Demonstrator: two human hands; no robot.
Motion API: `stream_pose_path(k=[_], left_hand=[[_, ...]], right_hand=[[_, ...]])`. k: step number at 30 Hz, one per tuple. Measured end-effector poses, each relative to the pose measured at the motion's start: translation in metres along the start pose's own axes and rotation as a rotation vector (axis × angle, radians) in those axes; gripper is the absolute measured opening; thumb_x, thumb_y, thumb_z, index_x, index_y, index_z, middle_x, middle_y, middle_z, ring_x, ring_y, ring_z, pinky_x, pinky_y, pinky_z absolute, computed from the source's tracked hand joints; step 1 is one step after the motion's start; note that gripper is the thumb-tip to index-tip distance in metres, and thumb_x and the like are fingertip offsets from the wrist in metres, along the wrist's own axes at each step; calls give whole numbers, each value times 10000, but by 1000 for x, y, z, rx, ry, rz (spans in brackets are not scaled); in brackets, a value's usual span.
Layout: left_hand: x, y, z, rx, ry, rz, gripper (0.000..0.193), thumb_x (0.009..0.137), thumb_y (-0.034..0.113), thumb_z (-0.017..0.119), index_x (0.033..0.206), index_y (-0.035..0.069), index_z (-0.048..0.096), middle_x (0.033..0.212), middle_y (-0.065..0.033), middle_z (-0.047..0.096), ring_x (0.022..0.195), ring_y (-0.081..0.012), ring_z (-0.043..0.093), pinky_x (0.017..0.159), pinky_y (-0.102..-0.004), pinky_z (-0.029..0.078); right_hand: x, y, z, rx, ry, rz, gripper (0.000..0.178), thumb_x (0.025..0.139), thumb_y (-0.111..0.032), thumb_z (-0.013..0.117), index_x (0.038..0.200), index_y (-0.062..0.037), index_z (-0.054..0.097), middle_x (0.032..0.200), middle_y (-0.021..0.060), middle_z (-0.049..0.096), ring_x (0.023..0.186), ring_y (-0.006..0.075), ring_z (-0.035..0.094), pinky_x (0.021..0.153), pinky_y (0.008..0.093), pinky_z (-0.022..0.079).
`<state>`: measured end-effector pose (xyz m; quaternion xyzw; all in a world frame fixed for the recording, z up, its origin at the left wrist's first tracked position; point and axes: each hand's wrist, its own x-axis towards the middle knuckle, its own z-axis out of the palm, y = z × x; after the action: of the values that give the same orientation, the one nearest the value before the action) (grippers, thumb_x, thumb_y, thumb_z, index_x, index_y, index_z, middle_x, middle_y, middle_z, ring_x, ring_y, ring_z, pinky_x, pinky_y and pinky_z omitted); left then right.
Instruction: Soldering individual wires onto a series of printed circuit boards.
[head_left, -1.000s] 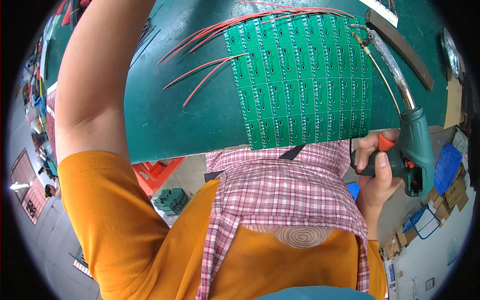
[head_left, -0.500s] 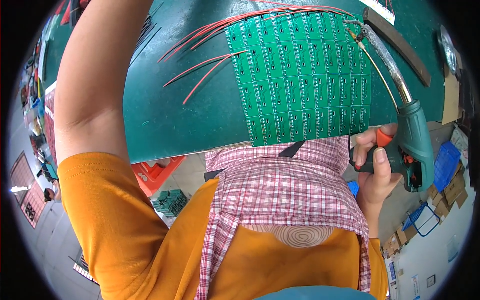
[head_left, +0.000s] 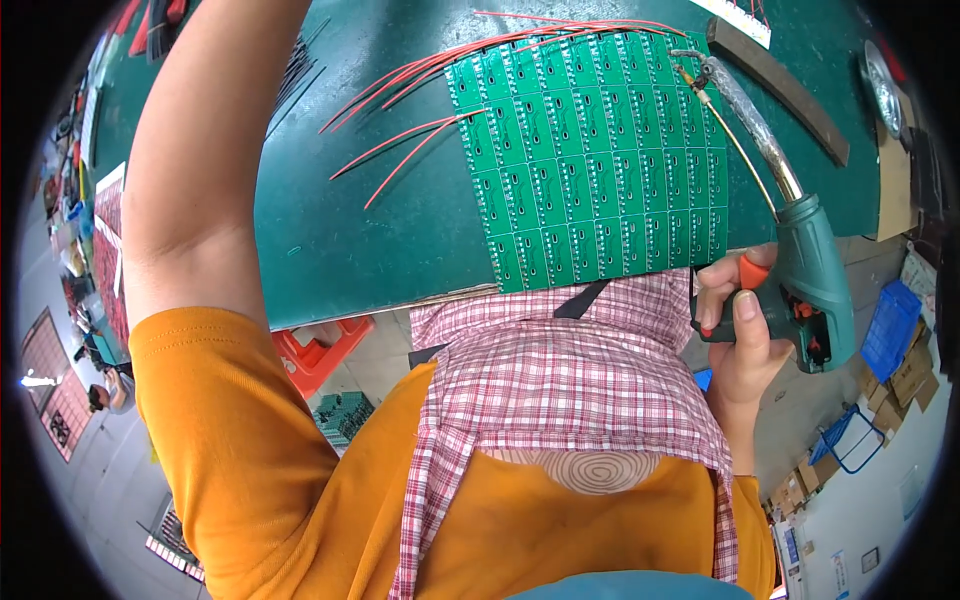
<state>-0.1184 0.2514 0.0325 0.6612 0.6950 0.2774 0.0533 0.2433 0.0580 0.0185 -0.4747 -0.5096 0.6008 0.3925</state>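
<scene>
My right hand (head_left: 742, 325) is wrapped round the handle of a green soldering gun (head_left: 815, 265), a finger by its orange trigger. From the gun, a metal barrel and a thin feed tube reach to the top right corner of a green circuit board panel (head_left: 600, 165); the bent tip is over or at that corner. Thin red wires (head_left: 420, 70) lie along the panel's far edge, and two more run from its left side. My left arm (head_left: 200, 170) stretches forward past the upper edge of the picture, so the left hand is out of sight.
A dark bar (head_left: 785, 90) lies right of the panel, with a round metal item (head_left: 882, 95) beyond it. Dark wires (head_left: 295, 75) lie beside my left arm. Below the green table (head_left: 340, 240) stand a red stool (head_left: 318, 355) and stacked green boards (head_left: 343, 415). Blue crates (head_left: 892, 325) are at right.
The view has shifted a little, so panel and soldering gun appear slightly further left. My left arm appears slightly further right. The gun's tip stays by the same panel corner.
</scene>
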Motion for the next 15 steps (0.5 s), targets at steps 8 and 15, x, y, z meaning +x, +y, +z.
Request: stream_pose_path(k=[8,15], left_hand=[[0,13,-10,-50,-20,-159,232,753,201,618,742,-26,660,557,-144,565,496,-168,554,497,-318,454],[-15,8,4,-73,55,-50,181,793,167,597,876,23,668,778,-124,667,695,-221,635,653,-315,488]], right_hand=[[-8,-5,-3,-5,-19,54,336,834,-149,539,1109,10,430,821,109,599,539,106,475,494,249,406],[-12,9,-9,70,-66,-2,330,848,-31,519,1168,-8,440,869,109,625,586,98,506,522,235,434]])
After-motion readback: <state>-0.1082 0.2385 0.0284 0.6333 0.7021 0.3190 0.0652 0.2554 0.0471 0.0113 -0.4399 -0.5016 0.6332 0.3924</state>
